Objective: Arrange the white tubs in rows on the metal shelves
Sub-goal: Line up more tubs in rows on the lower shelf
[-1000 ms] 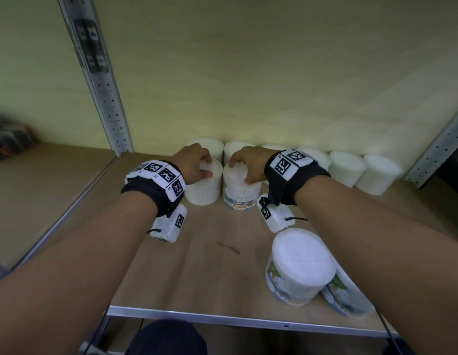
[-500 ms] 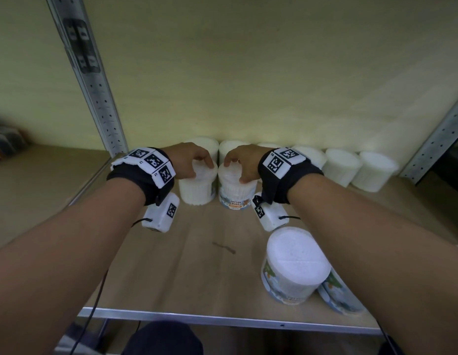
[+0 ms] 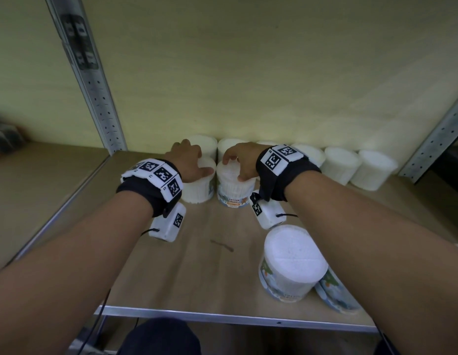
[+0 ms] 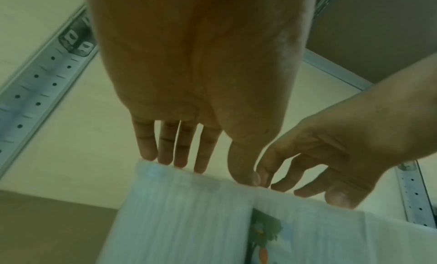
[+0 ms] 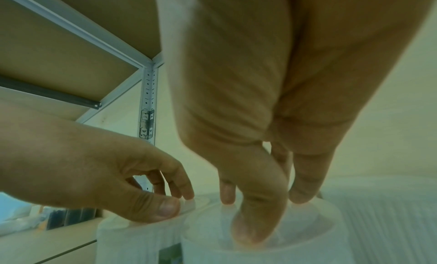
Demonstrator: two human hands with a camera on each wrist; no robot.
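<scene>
Two white tubs stand side by side in front of the back row on the shelf board (image 3: 187, 267). My left hand (image 3: 189, 161) grips the plain left tub (image 3: 197, 190) from above, fingertips and thumb on its top rim (image 4: 177, 208). My right hand (image 3: 239, 162) grips the right tub (image 3: 235, 193), labelled "COTTON BUDS", the same way; its thumb presses into the lid (image 5: 260, 253). A back row of white tubs (image 3: 340, 167) lines the wall. One more tub (image 3: 291, 262) stands at the front right, with another (image 3: 335, 293) lying against it.
A perforated metal post (image 3: 94, 93) rises at the back left and another post (image 3: 437, 139) at the right. The shelf's metal front edge (image 3: 222, 315) runs below my arms. A lower board (image 3: 30, 190) lies to the left. A small dark mark (image 3: 221, 244) sits mid-shelf.
Both hands keep their hold on the tops of the same two tubs. The tubs have hardly shifted; the head view has moved slightly.
</scene>
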